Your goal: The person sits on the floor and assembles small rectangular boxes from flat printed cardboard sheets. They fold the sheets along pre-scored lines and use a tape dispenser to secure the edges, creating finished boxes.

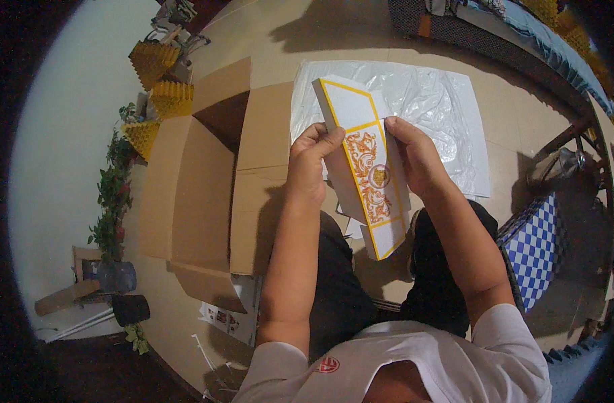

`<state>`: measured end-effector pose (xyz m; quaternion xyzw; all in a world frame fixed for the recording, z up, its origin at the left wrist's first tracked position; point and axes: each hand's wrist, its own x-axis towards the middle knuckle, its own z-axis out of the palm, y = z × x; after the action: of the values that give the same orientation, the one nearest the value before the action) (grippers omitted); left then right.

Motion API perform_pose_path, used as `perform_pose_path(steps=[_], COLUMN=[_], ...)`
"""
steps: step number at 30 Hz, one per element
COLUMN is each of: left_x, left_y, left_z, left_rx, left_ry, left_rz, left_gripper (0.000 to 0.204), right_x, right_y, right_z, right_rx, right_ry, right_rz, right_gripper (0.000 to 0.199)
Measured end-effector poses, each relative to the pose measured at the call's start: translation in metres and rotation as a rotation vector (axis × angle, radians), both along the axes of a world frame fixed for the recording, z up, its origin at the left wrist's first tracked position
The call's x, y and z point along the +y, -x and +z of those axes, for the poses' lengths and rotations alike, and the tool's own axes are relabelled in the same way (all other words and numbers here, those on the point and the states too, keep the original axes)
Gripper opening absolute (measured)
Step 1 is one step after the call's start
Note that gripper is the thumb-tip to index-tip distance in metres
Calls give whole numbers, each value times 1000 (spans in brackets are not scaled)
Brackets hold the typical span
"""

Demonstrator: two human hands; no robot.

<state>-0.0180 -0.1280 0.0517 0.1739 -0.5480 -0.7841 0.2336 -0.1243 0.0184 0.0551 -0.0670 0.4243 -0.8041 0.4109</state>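
Note:
Between my two hands is a white paper box (369, 176) with yellow border lines and an orange ornate pattern, held tilted above my knees. My left hand (309, 161) grips its left side, thumb on the patterned face near the upper yellow line. On the opposite edge, my right hand (418, 153) pinches the box with its thumb near the top; its other fingers are mostly hidden behind. A plain white flap forms the box's upper end and a smaller one its lower end. Below and beyond it, a white plastic-wrapped slab (448, 127) lies on the floor.
To my left an open brown cardboard carton (202, 195) stands with its flaps spread. Stacks of yellow egg-crate trays (152, 64) and green plants (108, 195) line the left wall. A blue-and-white checkered panel (534, 252) is at my right, near a dark-framed table (599, 144).

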Motion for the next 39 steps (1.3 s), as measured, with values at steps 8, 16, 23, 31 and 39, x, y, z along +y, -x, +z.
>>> perform_pose_path(steps=[8, 16, 23, 31, 39], left_x=[10, 28, 49, 63, 32], left_y=[7, 20, 28, 28, 32], left_z=[1, -20, -19, -16, -10], left_rx=[33, 2, -280, -121, -120], left_ry=[-141, -153, 769, 440, 242], left_rz=[76, 139, 226, -196, 275], left_gripper=[20, 40, 67, 71, 46], right_x=[3, 1, -1, -4, -3], right_y=[3, -6, -2, -1, -19], right_z=[-8, -9, -16, -16, -12], right_rx=[-69, -231, -70, 55, 290], right_ry=[169, 113, 206, 131, -48], right_rz=[113, 134, 7, -119, 195], right_gripper=[30, 42, 39, 33, 27])
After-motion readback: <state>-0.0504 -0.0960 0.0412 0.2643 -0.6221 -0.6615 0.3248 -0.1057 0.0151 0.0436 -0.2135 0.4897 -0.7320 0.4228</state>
